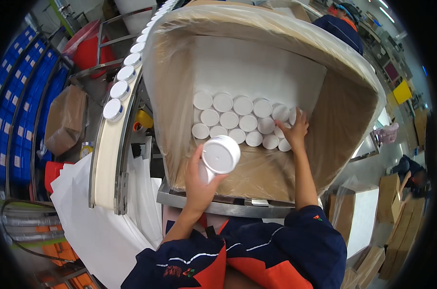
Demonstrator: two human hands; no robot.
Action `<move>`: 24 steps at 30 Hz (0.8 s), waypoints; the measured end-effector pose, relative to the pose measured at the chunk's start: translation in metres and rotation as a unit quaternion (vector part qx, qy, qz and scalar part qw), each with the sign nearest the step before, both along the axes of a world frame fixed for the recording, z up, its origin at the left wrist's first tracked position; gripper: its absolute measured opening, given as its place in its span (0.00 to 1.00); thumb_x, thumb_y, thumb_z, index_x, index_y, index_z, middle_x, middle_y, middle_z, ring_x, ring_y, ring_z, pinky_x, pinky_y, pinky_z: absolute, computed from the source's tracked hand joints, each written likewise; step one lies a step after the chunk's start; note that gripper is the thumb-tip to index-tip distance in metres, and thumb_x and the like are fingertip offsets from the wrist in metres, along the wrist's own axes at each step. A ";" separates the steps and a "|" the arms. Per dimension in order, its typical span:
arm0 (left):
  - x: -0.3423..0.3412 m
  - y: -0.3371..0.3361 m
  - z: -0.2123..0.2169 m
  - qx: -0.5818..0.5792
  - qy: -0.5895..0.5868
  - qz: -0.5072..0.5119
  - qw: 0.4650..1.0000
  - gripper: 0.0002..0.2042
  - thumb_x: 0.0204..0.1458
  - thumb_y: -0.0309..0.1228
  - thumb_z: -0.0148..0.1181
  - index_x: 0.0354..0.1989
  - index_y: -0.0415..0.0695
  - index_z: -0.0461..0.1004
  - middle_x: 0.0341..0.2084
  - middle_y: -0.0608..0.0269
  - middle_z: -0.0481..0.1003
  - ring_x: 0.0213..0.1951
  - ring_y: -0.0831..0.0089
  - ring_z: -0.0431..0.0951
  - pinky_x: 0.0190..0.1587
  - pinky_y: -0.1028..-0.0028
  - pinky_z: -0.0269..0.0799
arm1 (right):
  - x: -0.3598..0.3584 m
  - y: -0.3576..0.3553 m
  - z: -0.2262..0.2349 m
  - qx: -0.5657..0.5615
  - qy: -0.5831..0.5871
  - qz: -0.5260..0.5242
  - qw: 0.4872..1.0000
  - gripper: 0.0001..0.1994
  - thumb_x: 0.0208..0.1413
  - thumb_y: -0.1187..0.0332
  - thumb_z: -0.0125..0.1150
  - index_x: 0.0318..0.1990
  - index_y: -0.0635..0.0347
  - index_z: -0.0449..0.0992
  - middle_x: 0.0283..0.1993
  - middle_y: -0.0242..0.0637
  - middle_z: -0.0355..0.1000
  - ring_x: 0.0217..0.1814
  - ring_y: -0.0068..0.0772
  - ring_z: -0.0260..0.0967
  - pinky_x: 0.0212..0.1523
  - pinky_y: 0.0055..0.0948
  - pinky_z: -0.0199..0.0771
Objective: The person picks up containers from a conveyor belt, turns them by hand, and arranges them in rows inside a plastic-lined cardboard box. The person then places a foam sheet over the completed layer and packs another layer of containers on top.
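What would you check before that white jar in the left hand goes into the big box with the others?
1. Grip: left hand wraps the white jar firmly: ok.
2. Jar's lid seated: looks closed: ok.
3. Free space in the lined carton: bare liner in front of the rows: ok.
4. Packed jars standing upright in rows: ok.
5. Right hand rests on the row's right end, away from the open space: ok.
6. Plastic liner flat under the landing spot: cannot tell.

Box (343, 111): straight ahead of me, lying on its side on a metal ledge (218, 206).
Jars (237, 121): stacked in rows inside the box, at its back.
Conveyor (107, 159): left of the box, carrying a line of capped jars (119, 89).
Paper sheets (91, 216): below the conveyor, to my left.
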State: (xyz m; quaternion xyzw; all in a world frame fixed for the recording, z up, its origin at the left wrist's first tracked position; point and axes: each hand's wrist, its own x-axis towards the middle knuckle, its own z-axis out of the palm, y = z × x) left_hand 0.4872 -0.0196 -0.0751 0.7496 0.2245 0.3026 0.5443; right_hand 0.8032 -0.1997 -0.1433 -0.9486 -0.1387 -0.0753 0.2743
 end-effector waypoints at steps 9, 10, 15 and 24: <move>-0.008 -0.006 0.042 0.261 -0.086 0.077 0.958 0.39 0.41 0.31 0.76 0.63 0.42 0.62 0.59 0.59 0.71 0.53 0.63 0.72 0.57 0.63 0.60 | -0.174 0.041 0.166 0.275 0.046 0.458 0.844 0.29 0.39 0.72 0.75 0.54 0.64 0.75 0.49 0.42 0.76 0.48 0.36 0.71 0.49 0.33 0.71; -0.013 -0.004 0.041 0.261 -0.088 0.082 0.958 0.39 0.41 0.31 0.76 0.63 0.42 0.62 0.59 0.59 0.71 0.53 0.63 0.72 0.57 0.63 0.60 | -0.174 0.041 0.169 0.264 -0.060 0.479 0.835 0.27 0.39 0.75 0.73 0.53 0.65 0.75 0.49 0.44 0.76 0.49 0.39 0.72 0.51 0.35 0.70; -0.047 0.023 0.011 -0.560 -0.208 -0.064 0.799 0.19 0.59 0.32 0.55 0.57 0.37 0.69 0.55 0.56 0.73 0.51 0.66 0.76 0.56 0.68 0.72 | -0.188 0.040 0.169 0.373 -0.039 0.493 0.785 0.24 0.42 0.81 0.65 0.52 0.71 0.74 0.52 0.49 0.75 0.59 0.48 0.69 0.60 0.40 0.66; -0.053 0.017 0.004 -0.715 -0.211 -0.049 0.664 0.24 0.62 0.44 0.51 0.54 0.34 0.69 0.53 0.46 0.73 0.56 0.57 0.74 0.58 0.61 0.72 | -0.197 0.032 0.173 0.410 -0.008 0.504 0.760 0.25 0.47 0.83 0.62 0.56 0.73 0.70 0.58 0.53 0.70 0.63 0.47 0.66 0.63 0.40 0.65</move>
